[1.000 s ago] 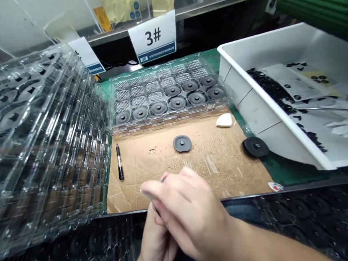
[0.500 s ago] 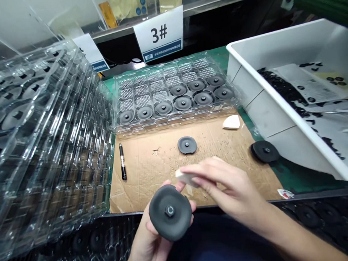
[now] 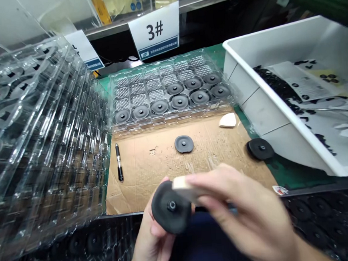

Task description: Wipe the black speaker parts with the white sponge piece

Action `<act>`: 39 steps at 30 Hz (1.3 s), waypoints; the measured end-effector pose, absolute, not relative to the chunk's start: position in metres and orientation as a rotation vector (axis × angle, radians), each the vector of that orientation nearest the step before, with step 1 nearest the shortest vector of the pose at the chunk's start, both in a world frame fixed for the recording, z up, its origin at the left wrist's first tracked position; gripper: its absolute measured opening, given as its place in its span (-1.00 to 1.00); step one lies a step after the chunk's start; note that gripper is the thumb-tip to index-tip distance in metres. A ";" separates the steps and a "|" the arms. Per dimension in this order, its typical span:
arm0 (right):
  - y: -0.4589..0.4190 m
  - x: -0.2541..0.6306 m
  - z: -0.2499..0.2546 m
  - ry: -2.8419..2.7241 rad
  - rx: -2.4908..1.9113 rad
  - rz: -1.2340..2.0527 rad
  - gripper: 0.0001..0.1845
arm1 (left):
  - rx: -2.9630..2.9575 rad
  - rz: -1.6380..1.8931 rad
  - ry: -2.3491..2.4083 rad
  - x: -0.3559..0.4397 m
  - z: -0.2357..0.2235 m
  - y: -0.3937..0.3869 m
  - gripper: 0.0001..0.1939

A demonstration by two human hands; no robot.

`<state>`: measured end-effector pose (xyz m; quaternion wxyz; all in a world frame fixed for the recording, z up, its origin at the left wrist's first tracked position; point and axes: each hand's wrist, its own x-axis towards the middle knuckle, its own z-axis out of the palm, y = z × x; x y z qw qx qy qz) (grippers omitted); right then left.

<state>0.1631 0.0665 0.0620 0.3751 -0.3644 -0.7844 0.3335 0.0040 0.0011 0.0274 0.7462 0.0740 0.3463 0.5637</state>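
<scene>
My left hand [image 3: 153,232] grips a black rounded-square disc-shaped part [image 3: 167,217] by its edge, its dished face with a small central stud turned up. Pinched in my right hand [image 3: 243,205] is a white wedge-shaped pad, like a sponge [image 3: 181,184], which overlaps the disc's upper right rim; whether it presses on the surface I cannot tell. The right hand is blurred. On the cardboard [image 3: 140,161] beyond lies a similar black disc [image 3: 184,144], and a second white wedge [image 3: 228,120] rests farther right.
A clear blister tray [image 3: 173,116] holding several black discs stands behind the cardboard. Stacked clear trays [image 3: 73,146] rise at left, beside a pen [image 3: 119,162]. At right are more black discs [image 3: 260,149] and a white bin [image 3: 284,117] with black scraps and papers.
My right hand has come nearer, bringing the white wedge over the disc's upper right edge. The left hand's disc has tilted and shifted slightly up. The whole view has moved a little.
</scene>
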 end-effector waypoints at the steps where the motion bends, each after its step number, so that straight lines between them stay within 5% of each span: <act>1: 0.068 0.158 0.067 -2.070 -0.822 0.794 -0.70 | 0.170 1.246 0.833 0.005 0.029 0.000 -0.29; 13: 0.050 0.146 0.070 -2.077 -0.949 0.596 -0.70 | 0.221 1.396 0.975 0.011 0.032 0.002 -0.37; 18: 0.035 0.176 0.061 -1.763 -1.029 1.553 -0.80 | 0.152 1.408 0.901 0.012 0.043 0.008 -0.40; 21: 0.037 0.188 0.041 -1.285 -1.256 1.737 -0.80 | 0.123 1.400 0.822 0.012 0.045 0.009 -0.44; 27: 0.047 0.187 0.034 -1.307 -1.371 1.512 -0.71 | 0.118 1.378 0.802 0.015 0.045 0.008 -0.44; 33: 0.051 0.153 0.081 -1.885 -0.888 0.862 -0.70 | 0.175 1.392 0.847 0.019 0.033 -0.004 -0.38; 39: 0.059 0.135 0.087 -2.281 -0.723 1.058 -0.75 | 0.159 1.370 0.965 0.011 0.025 -0.008 -0.43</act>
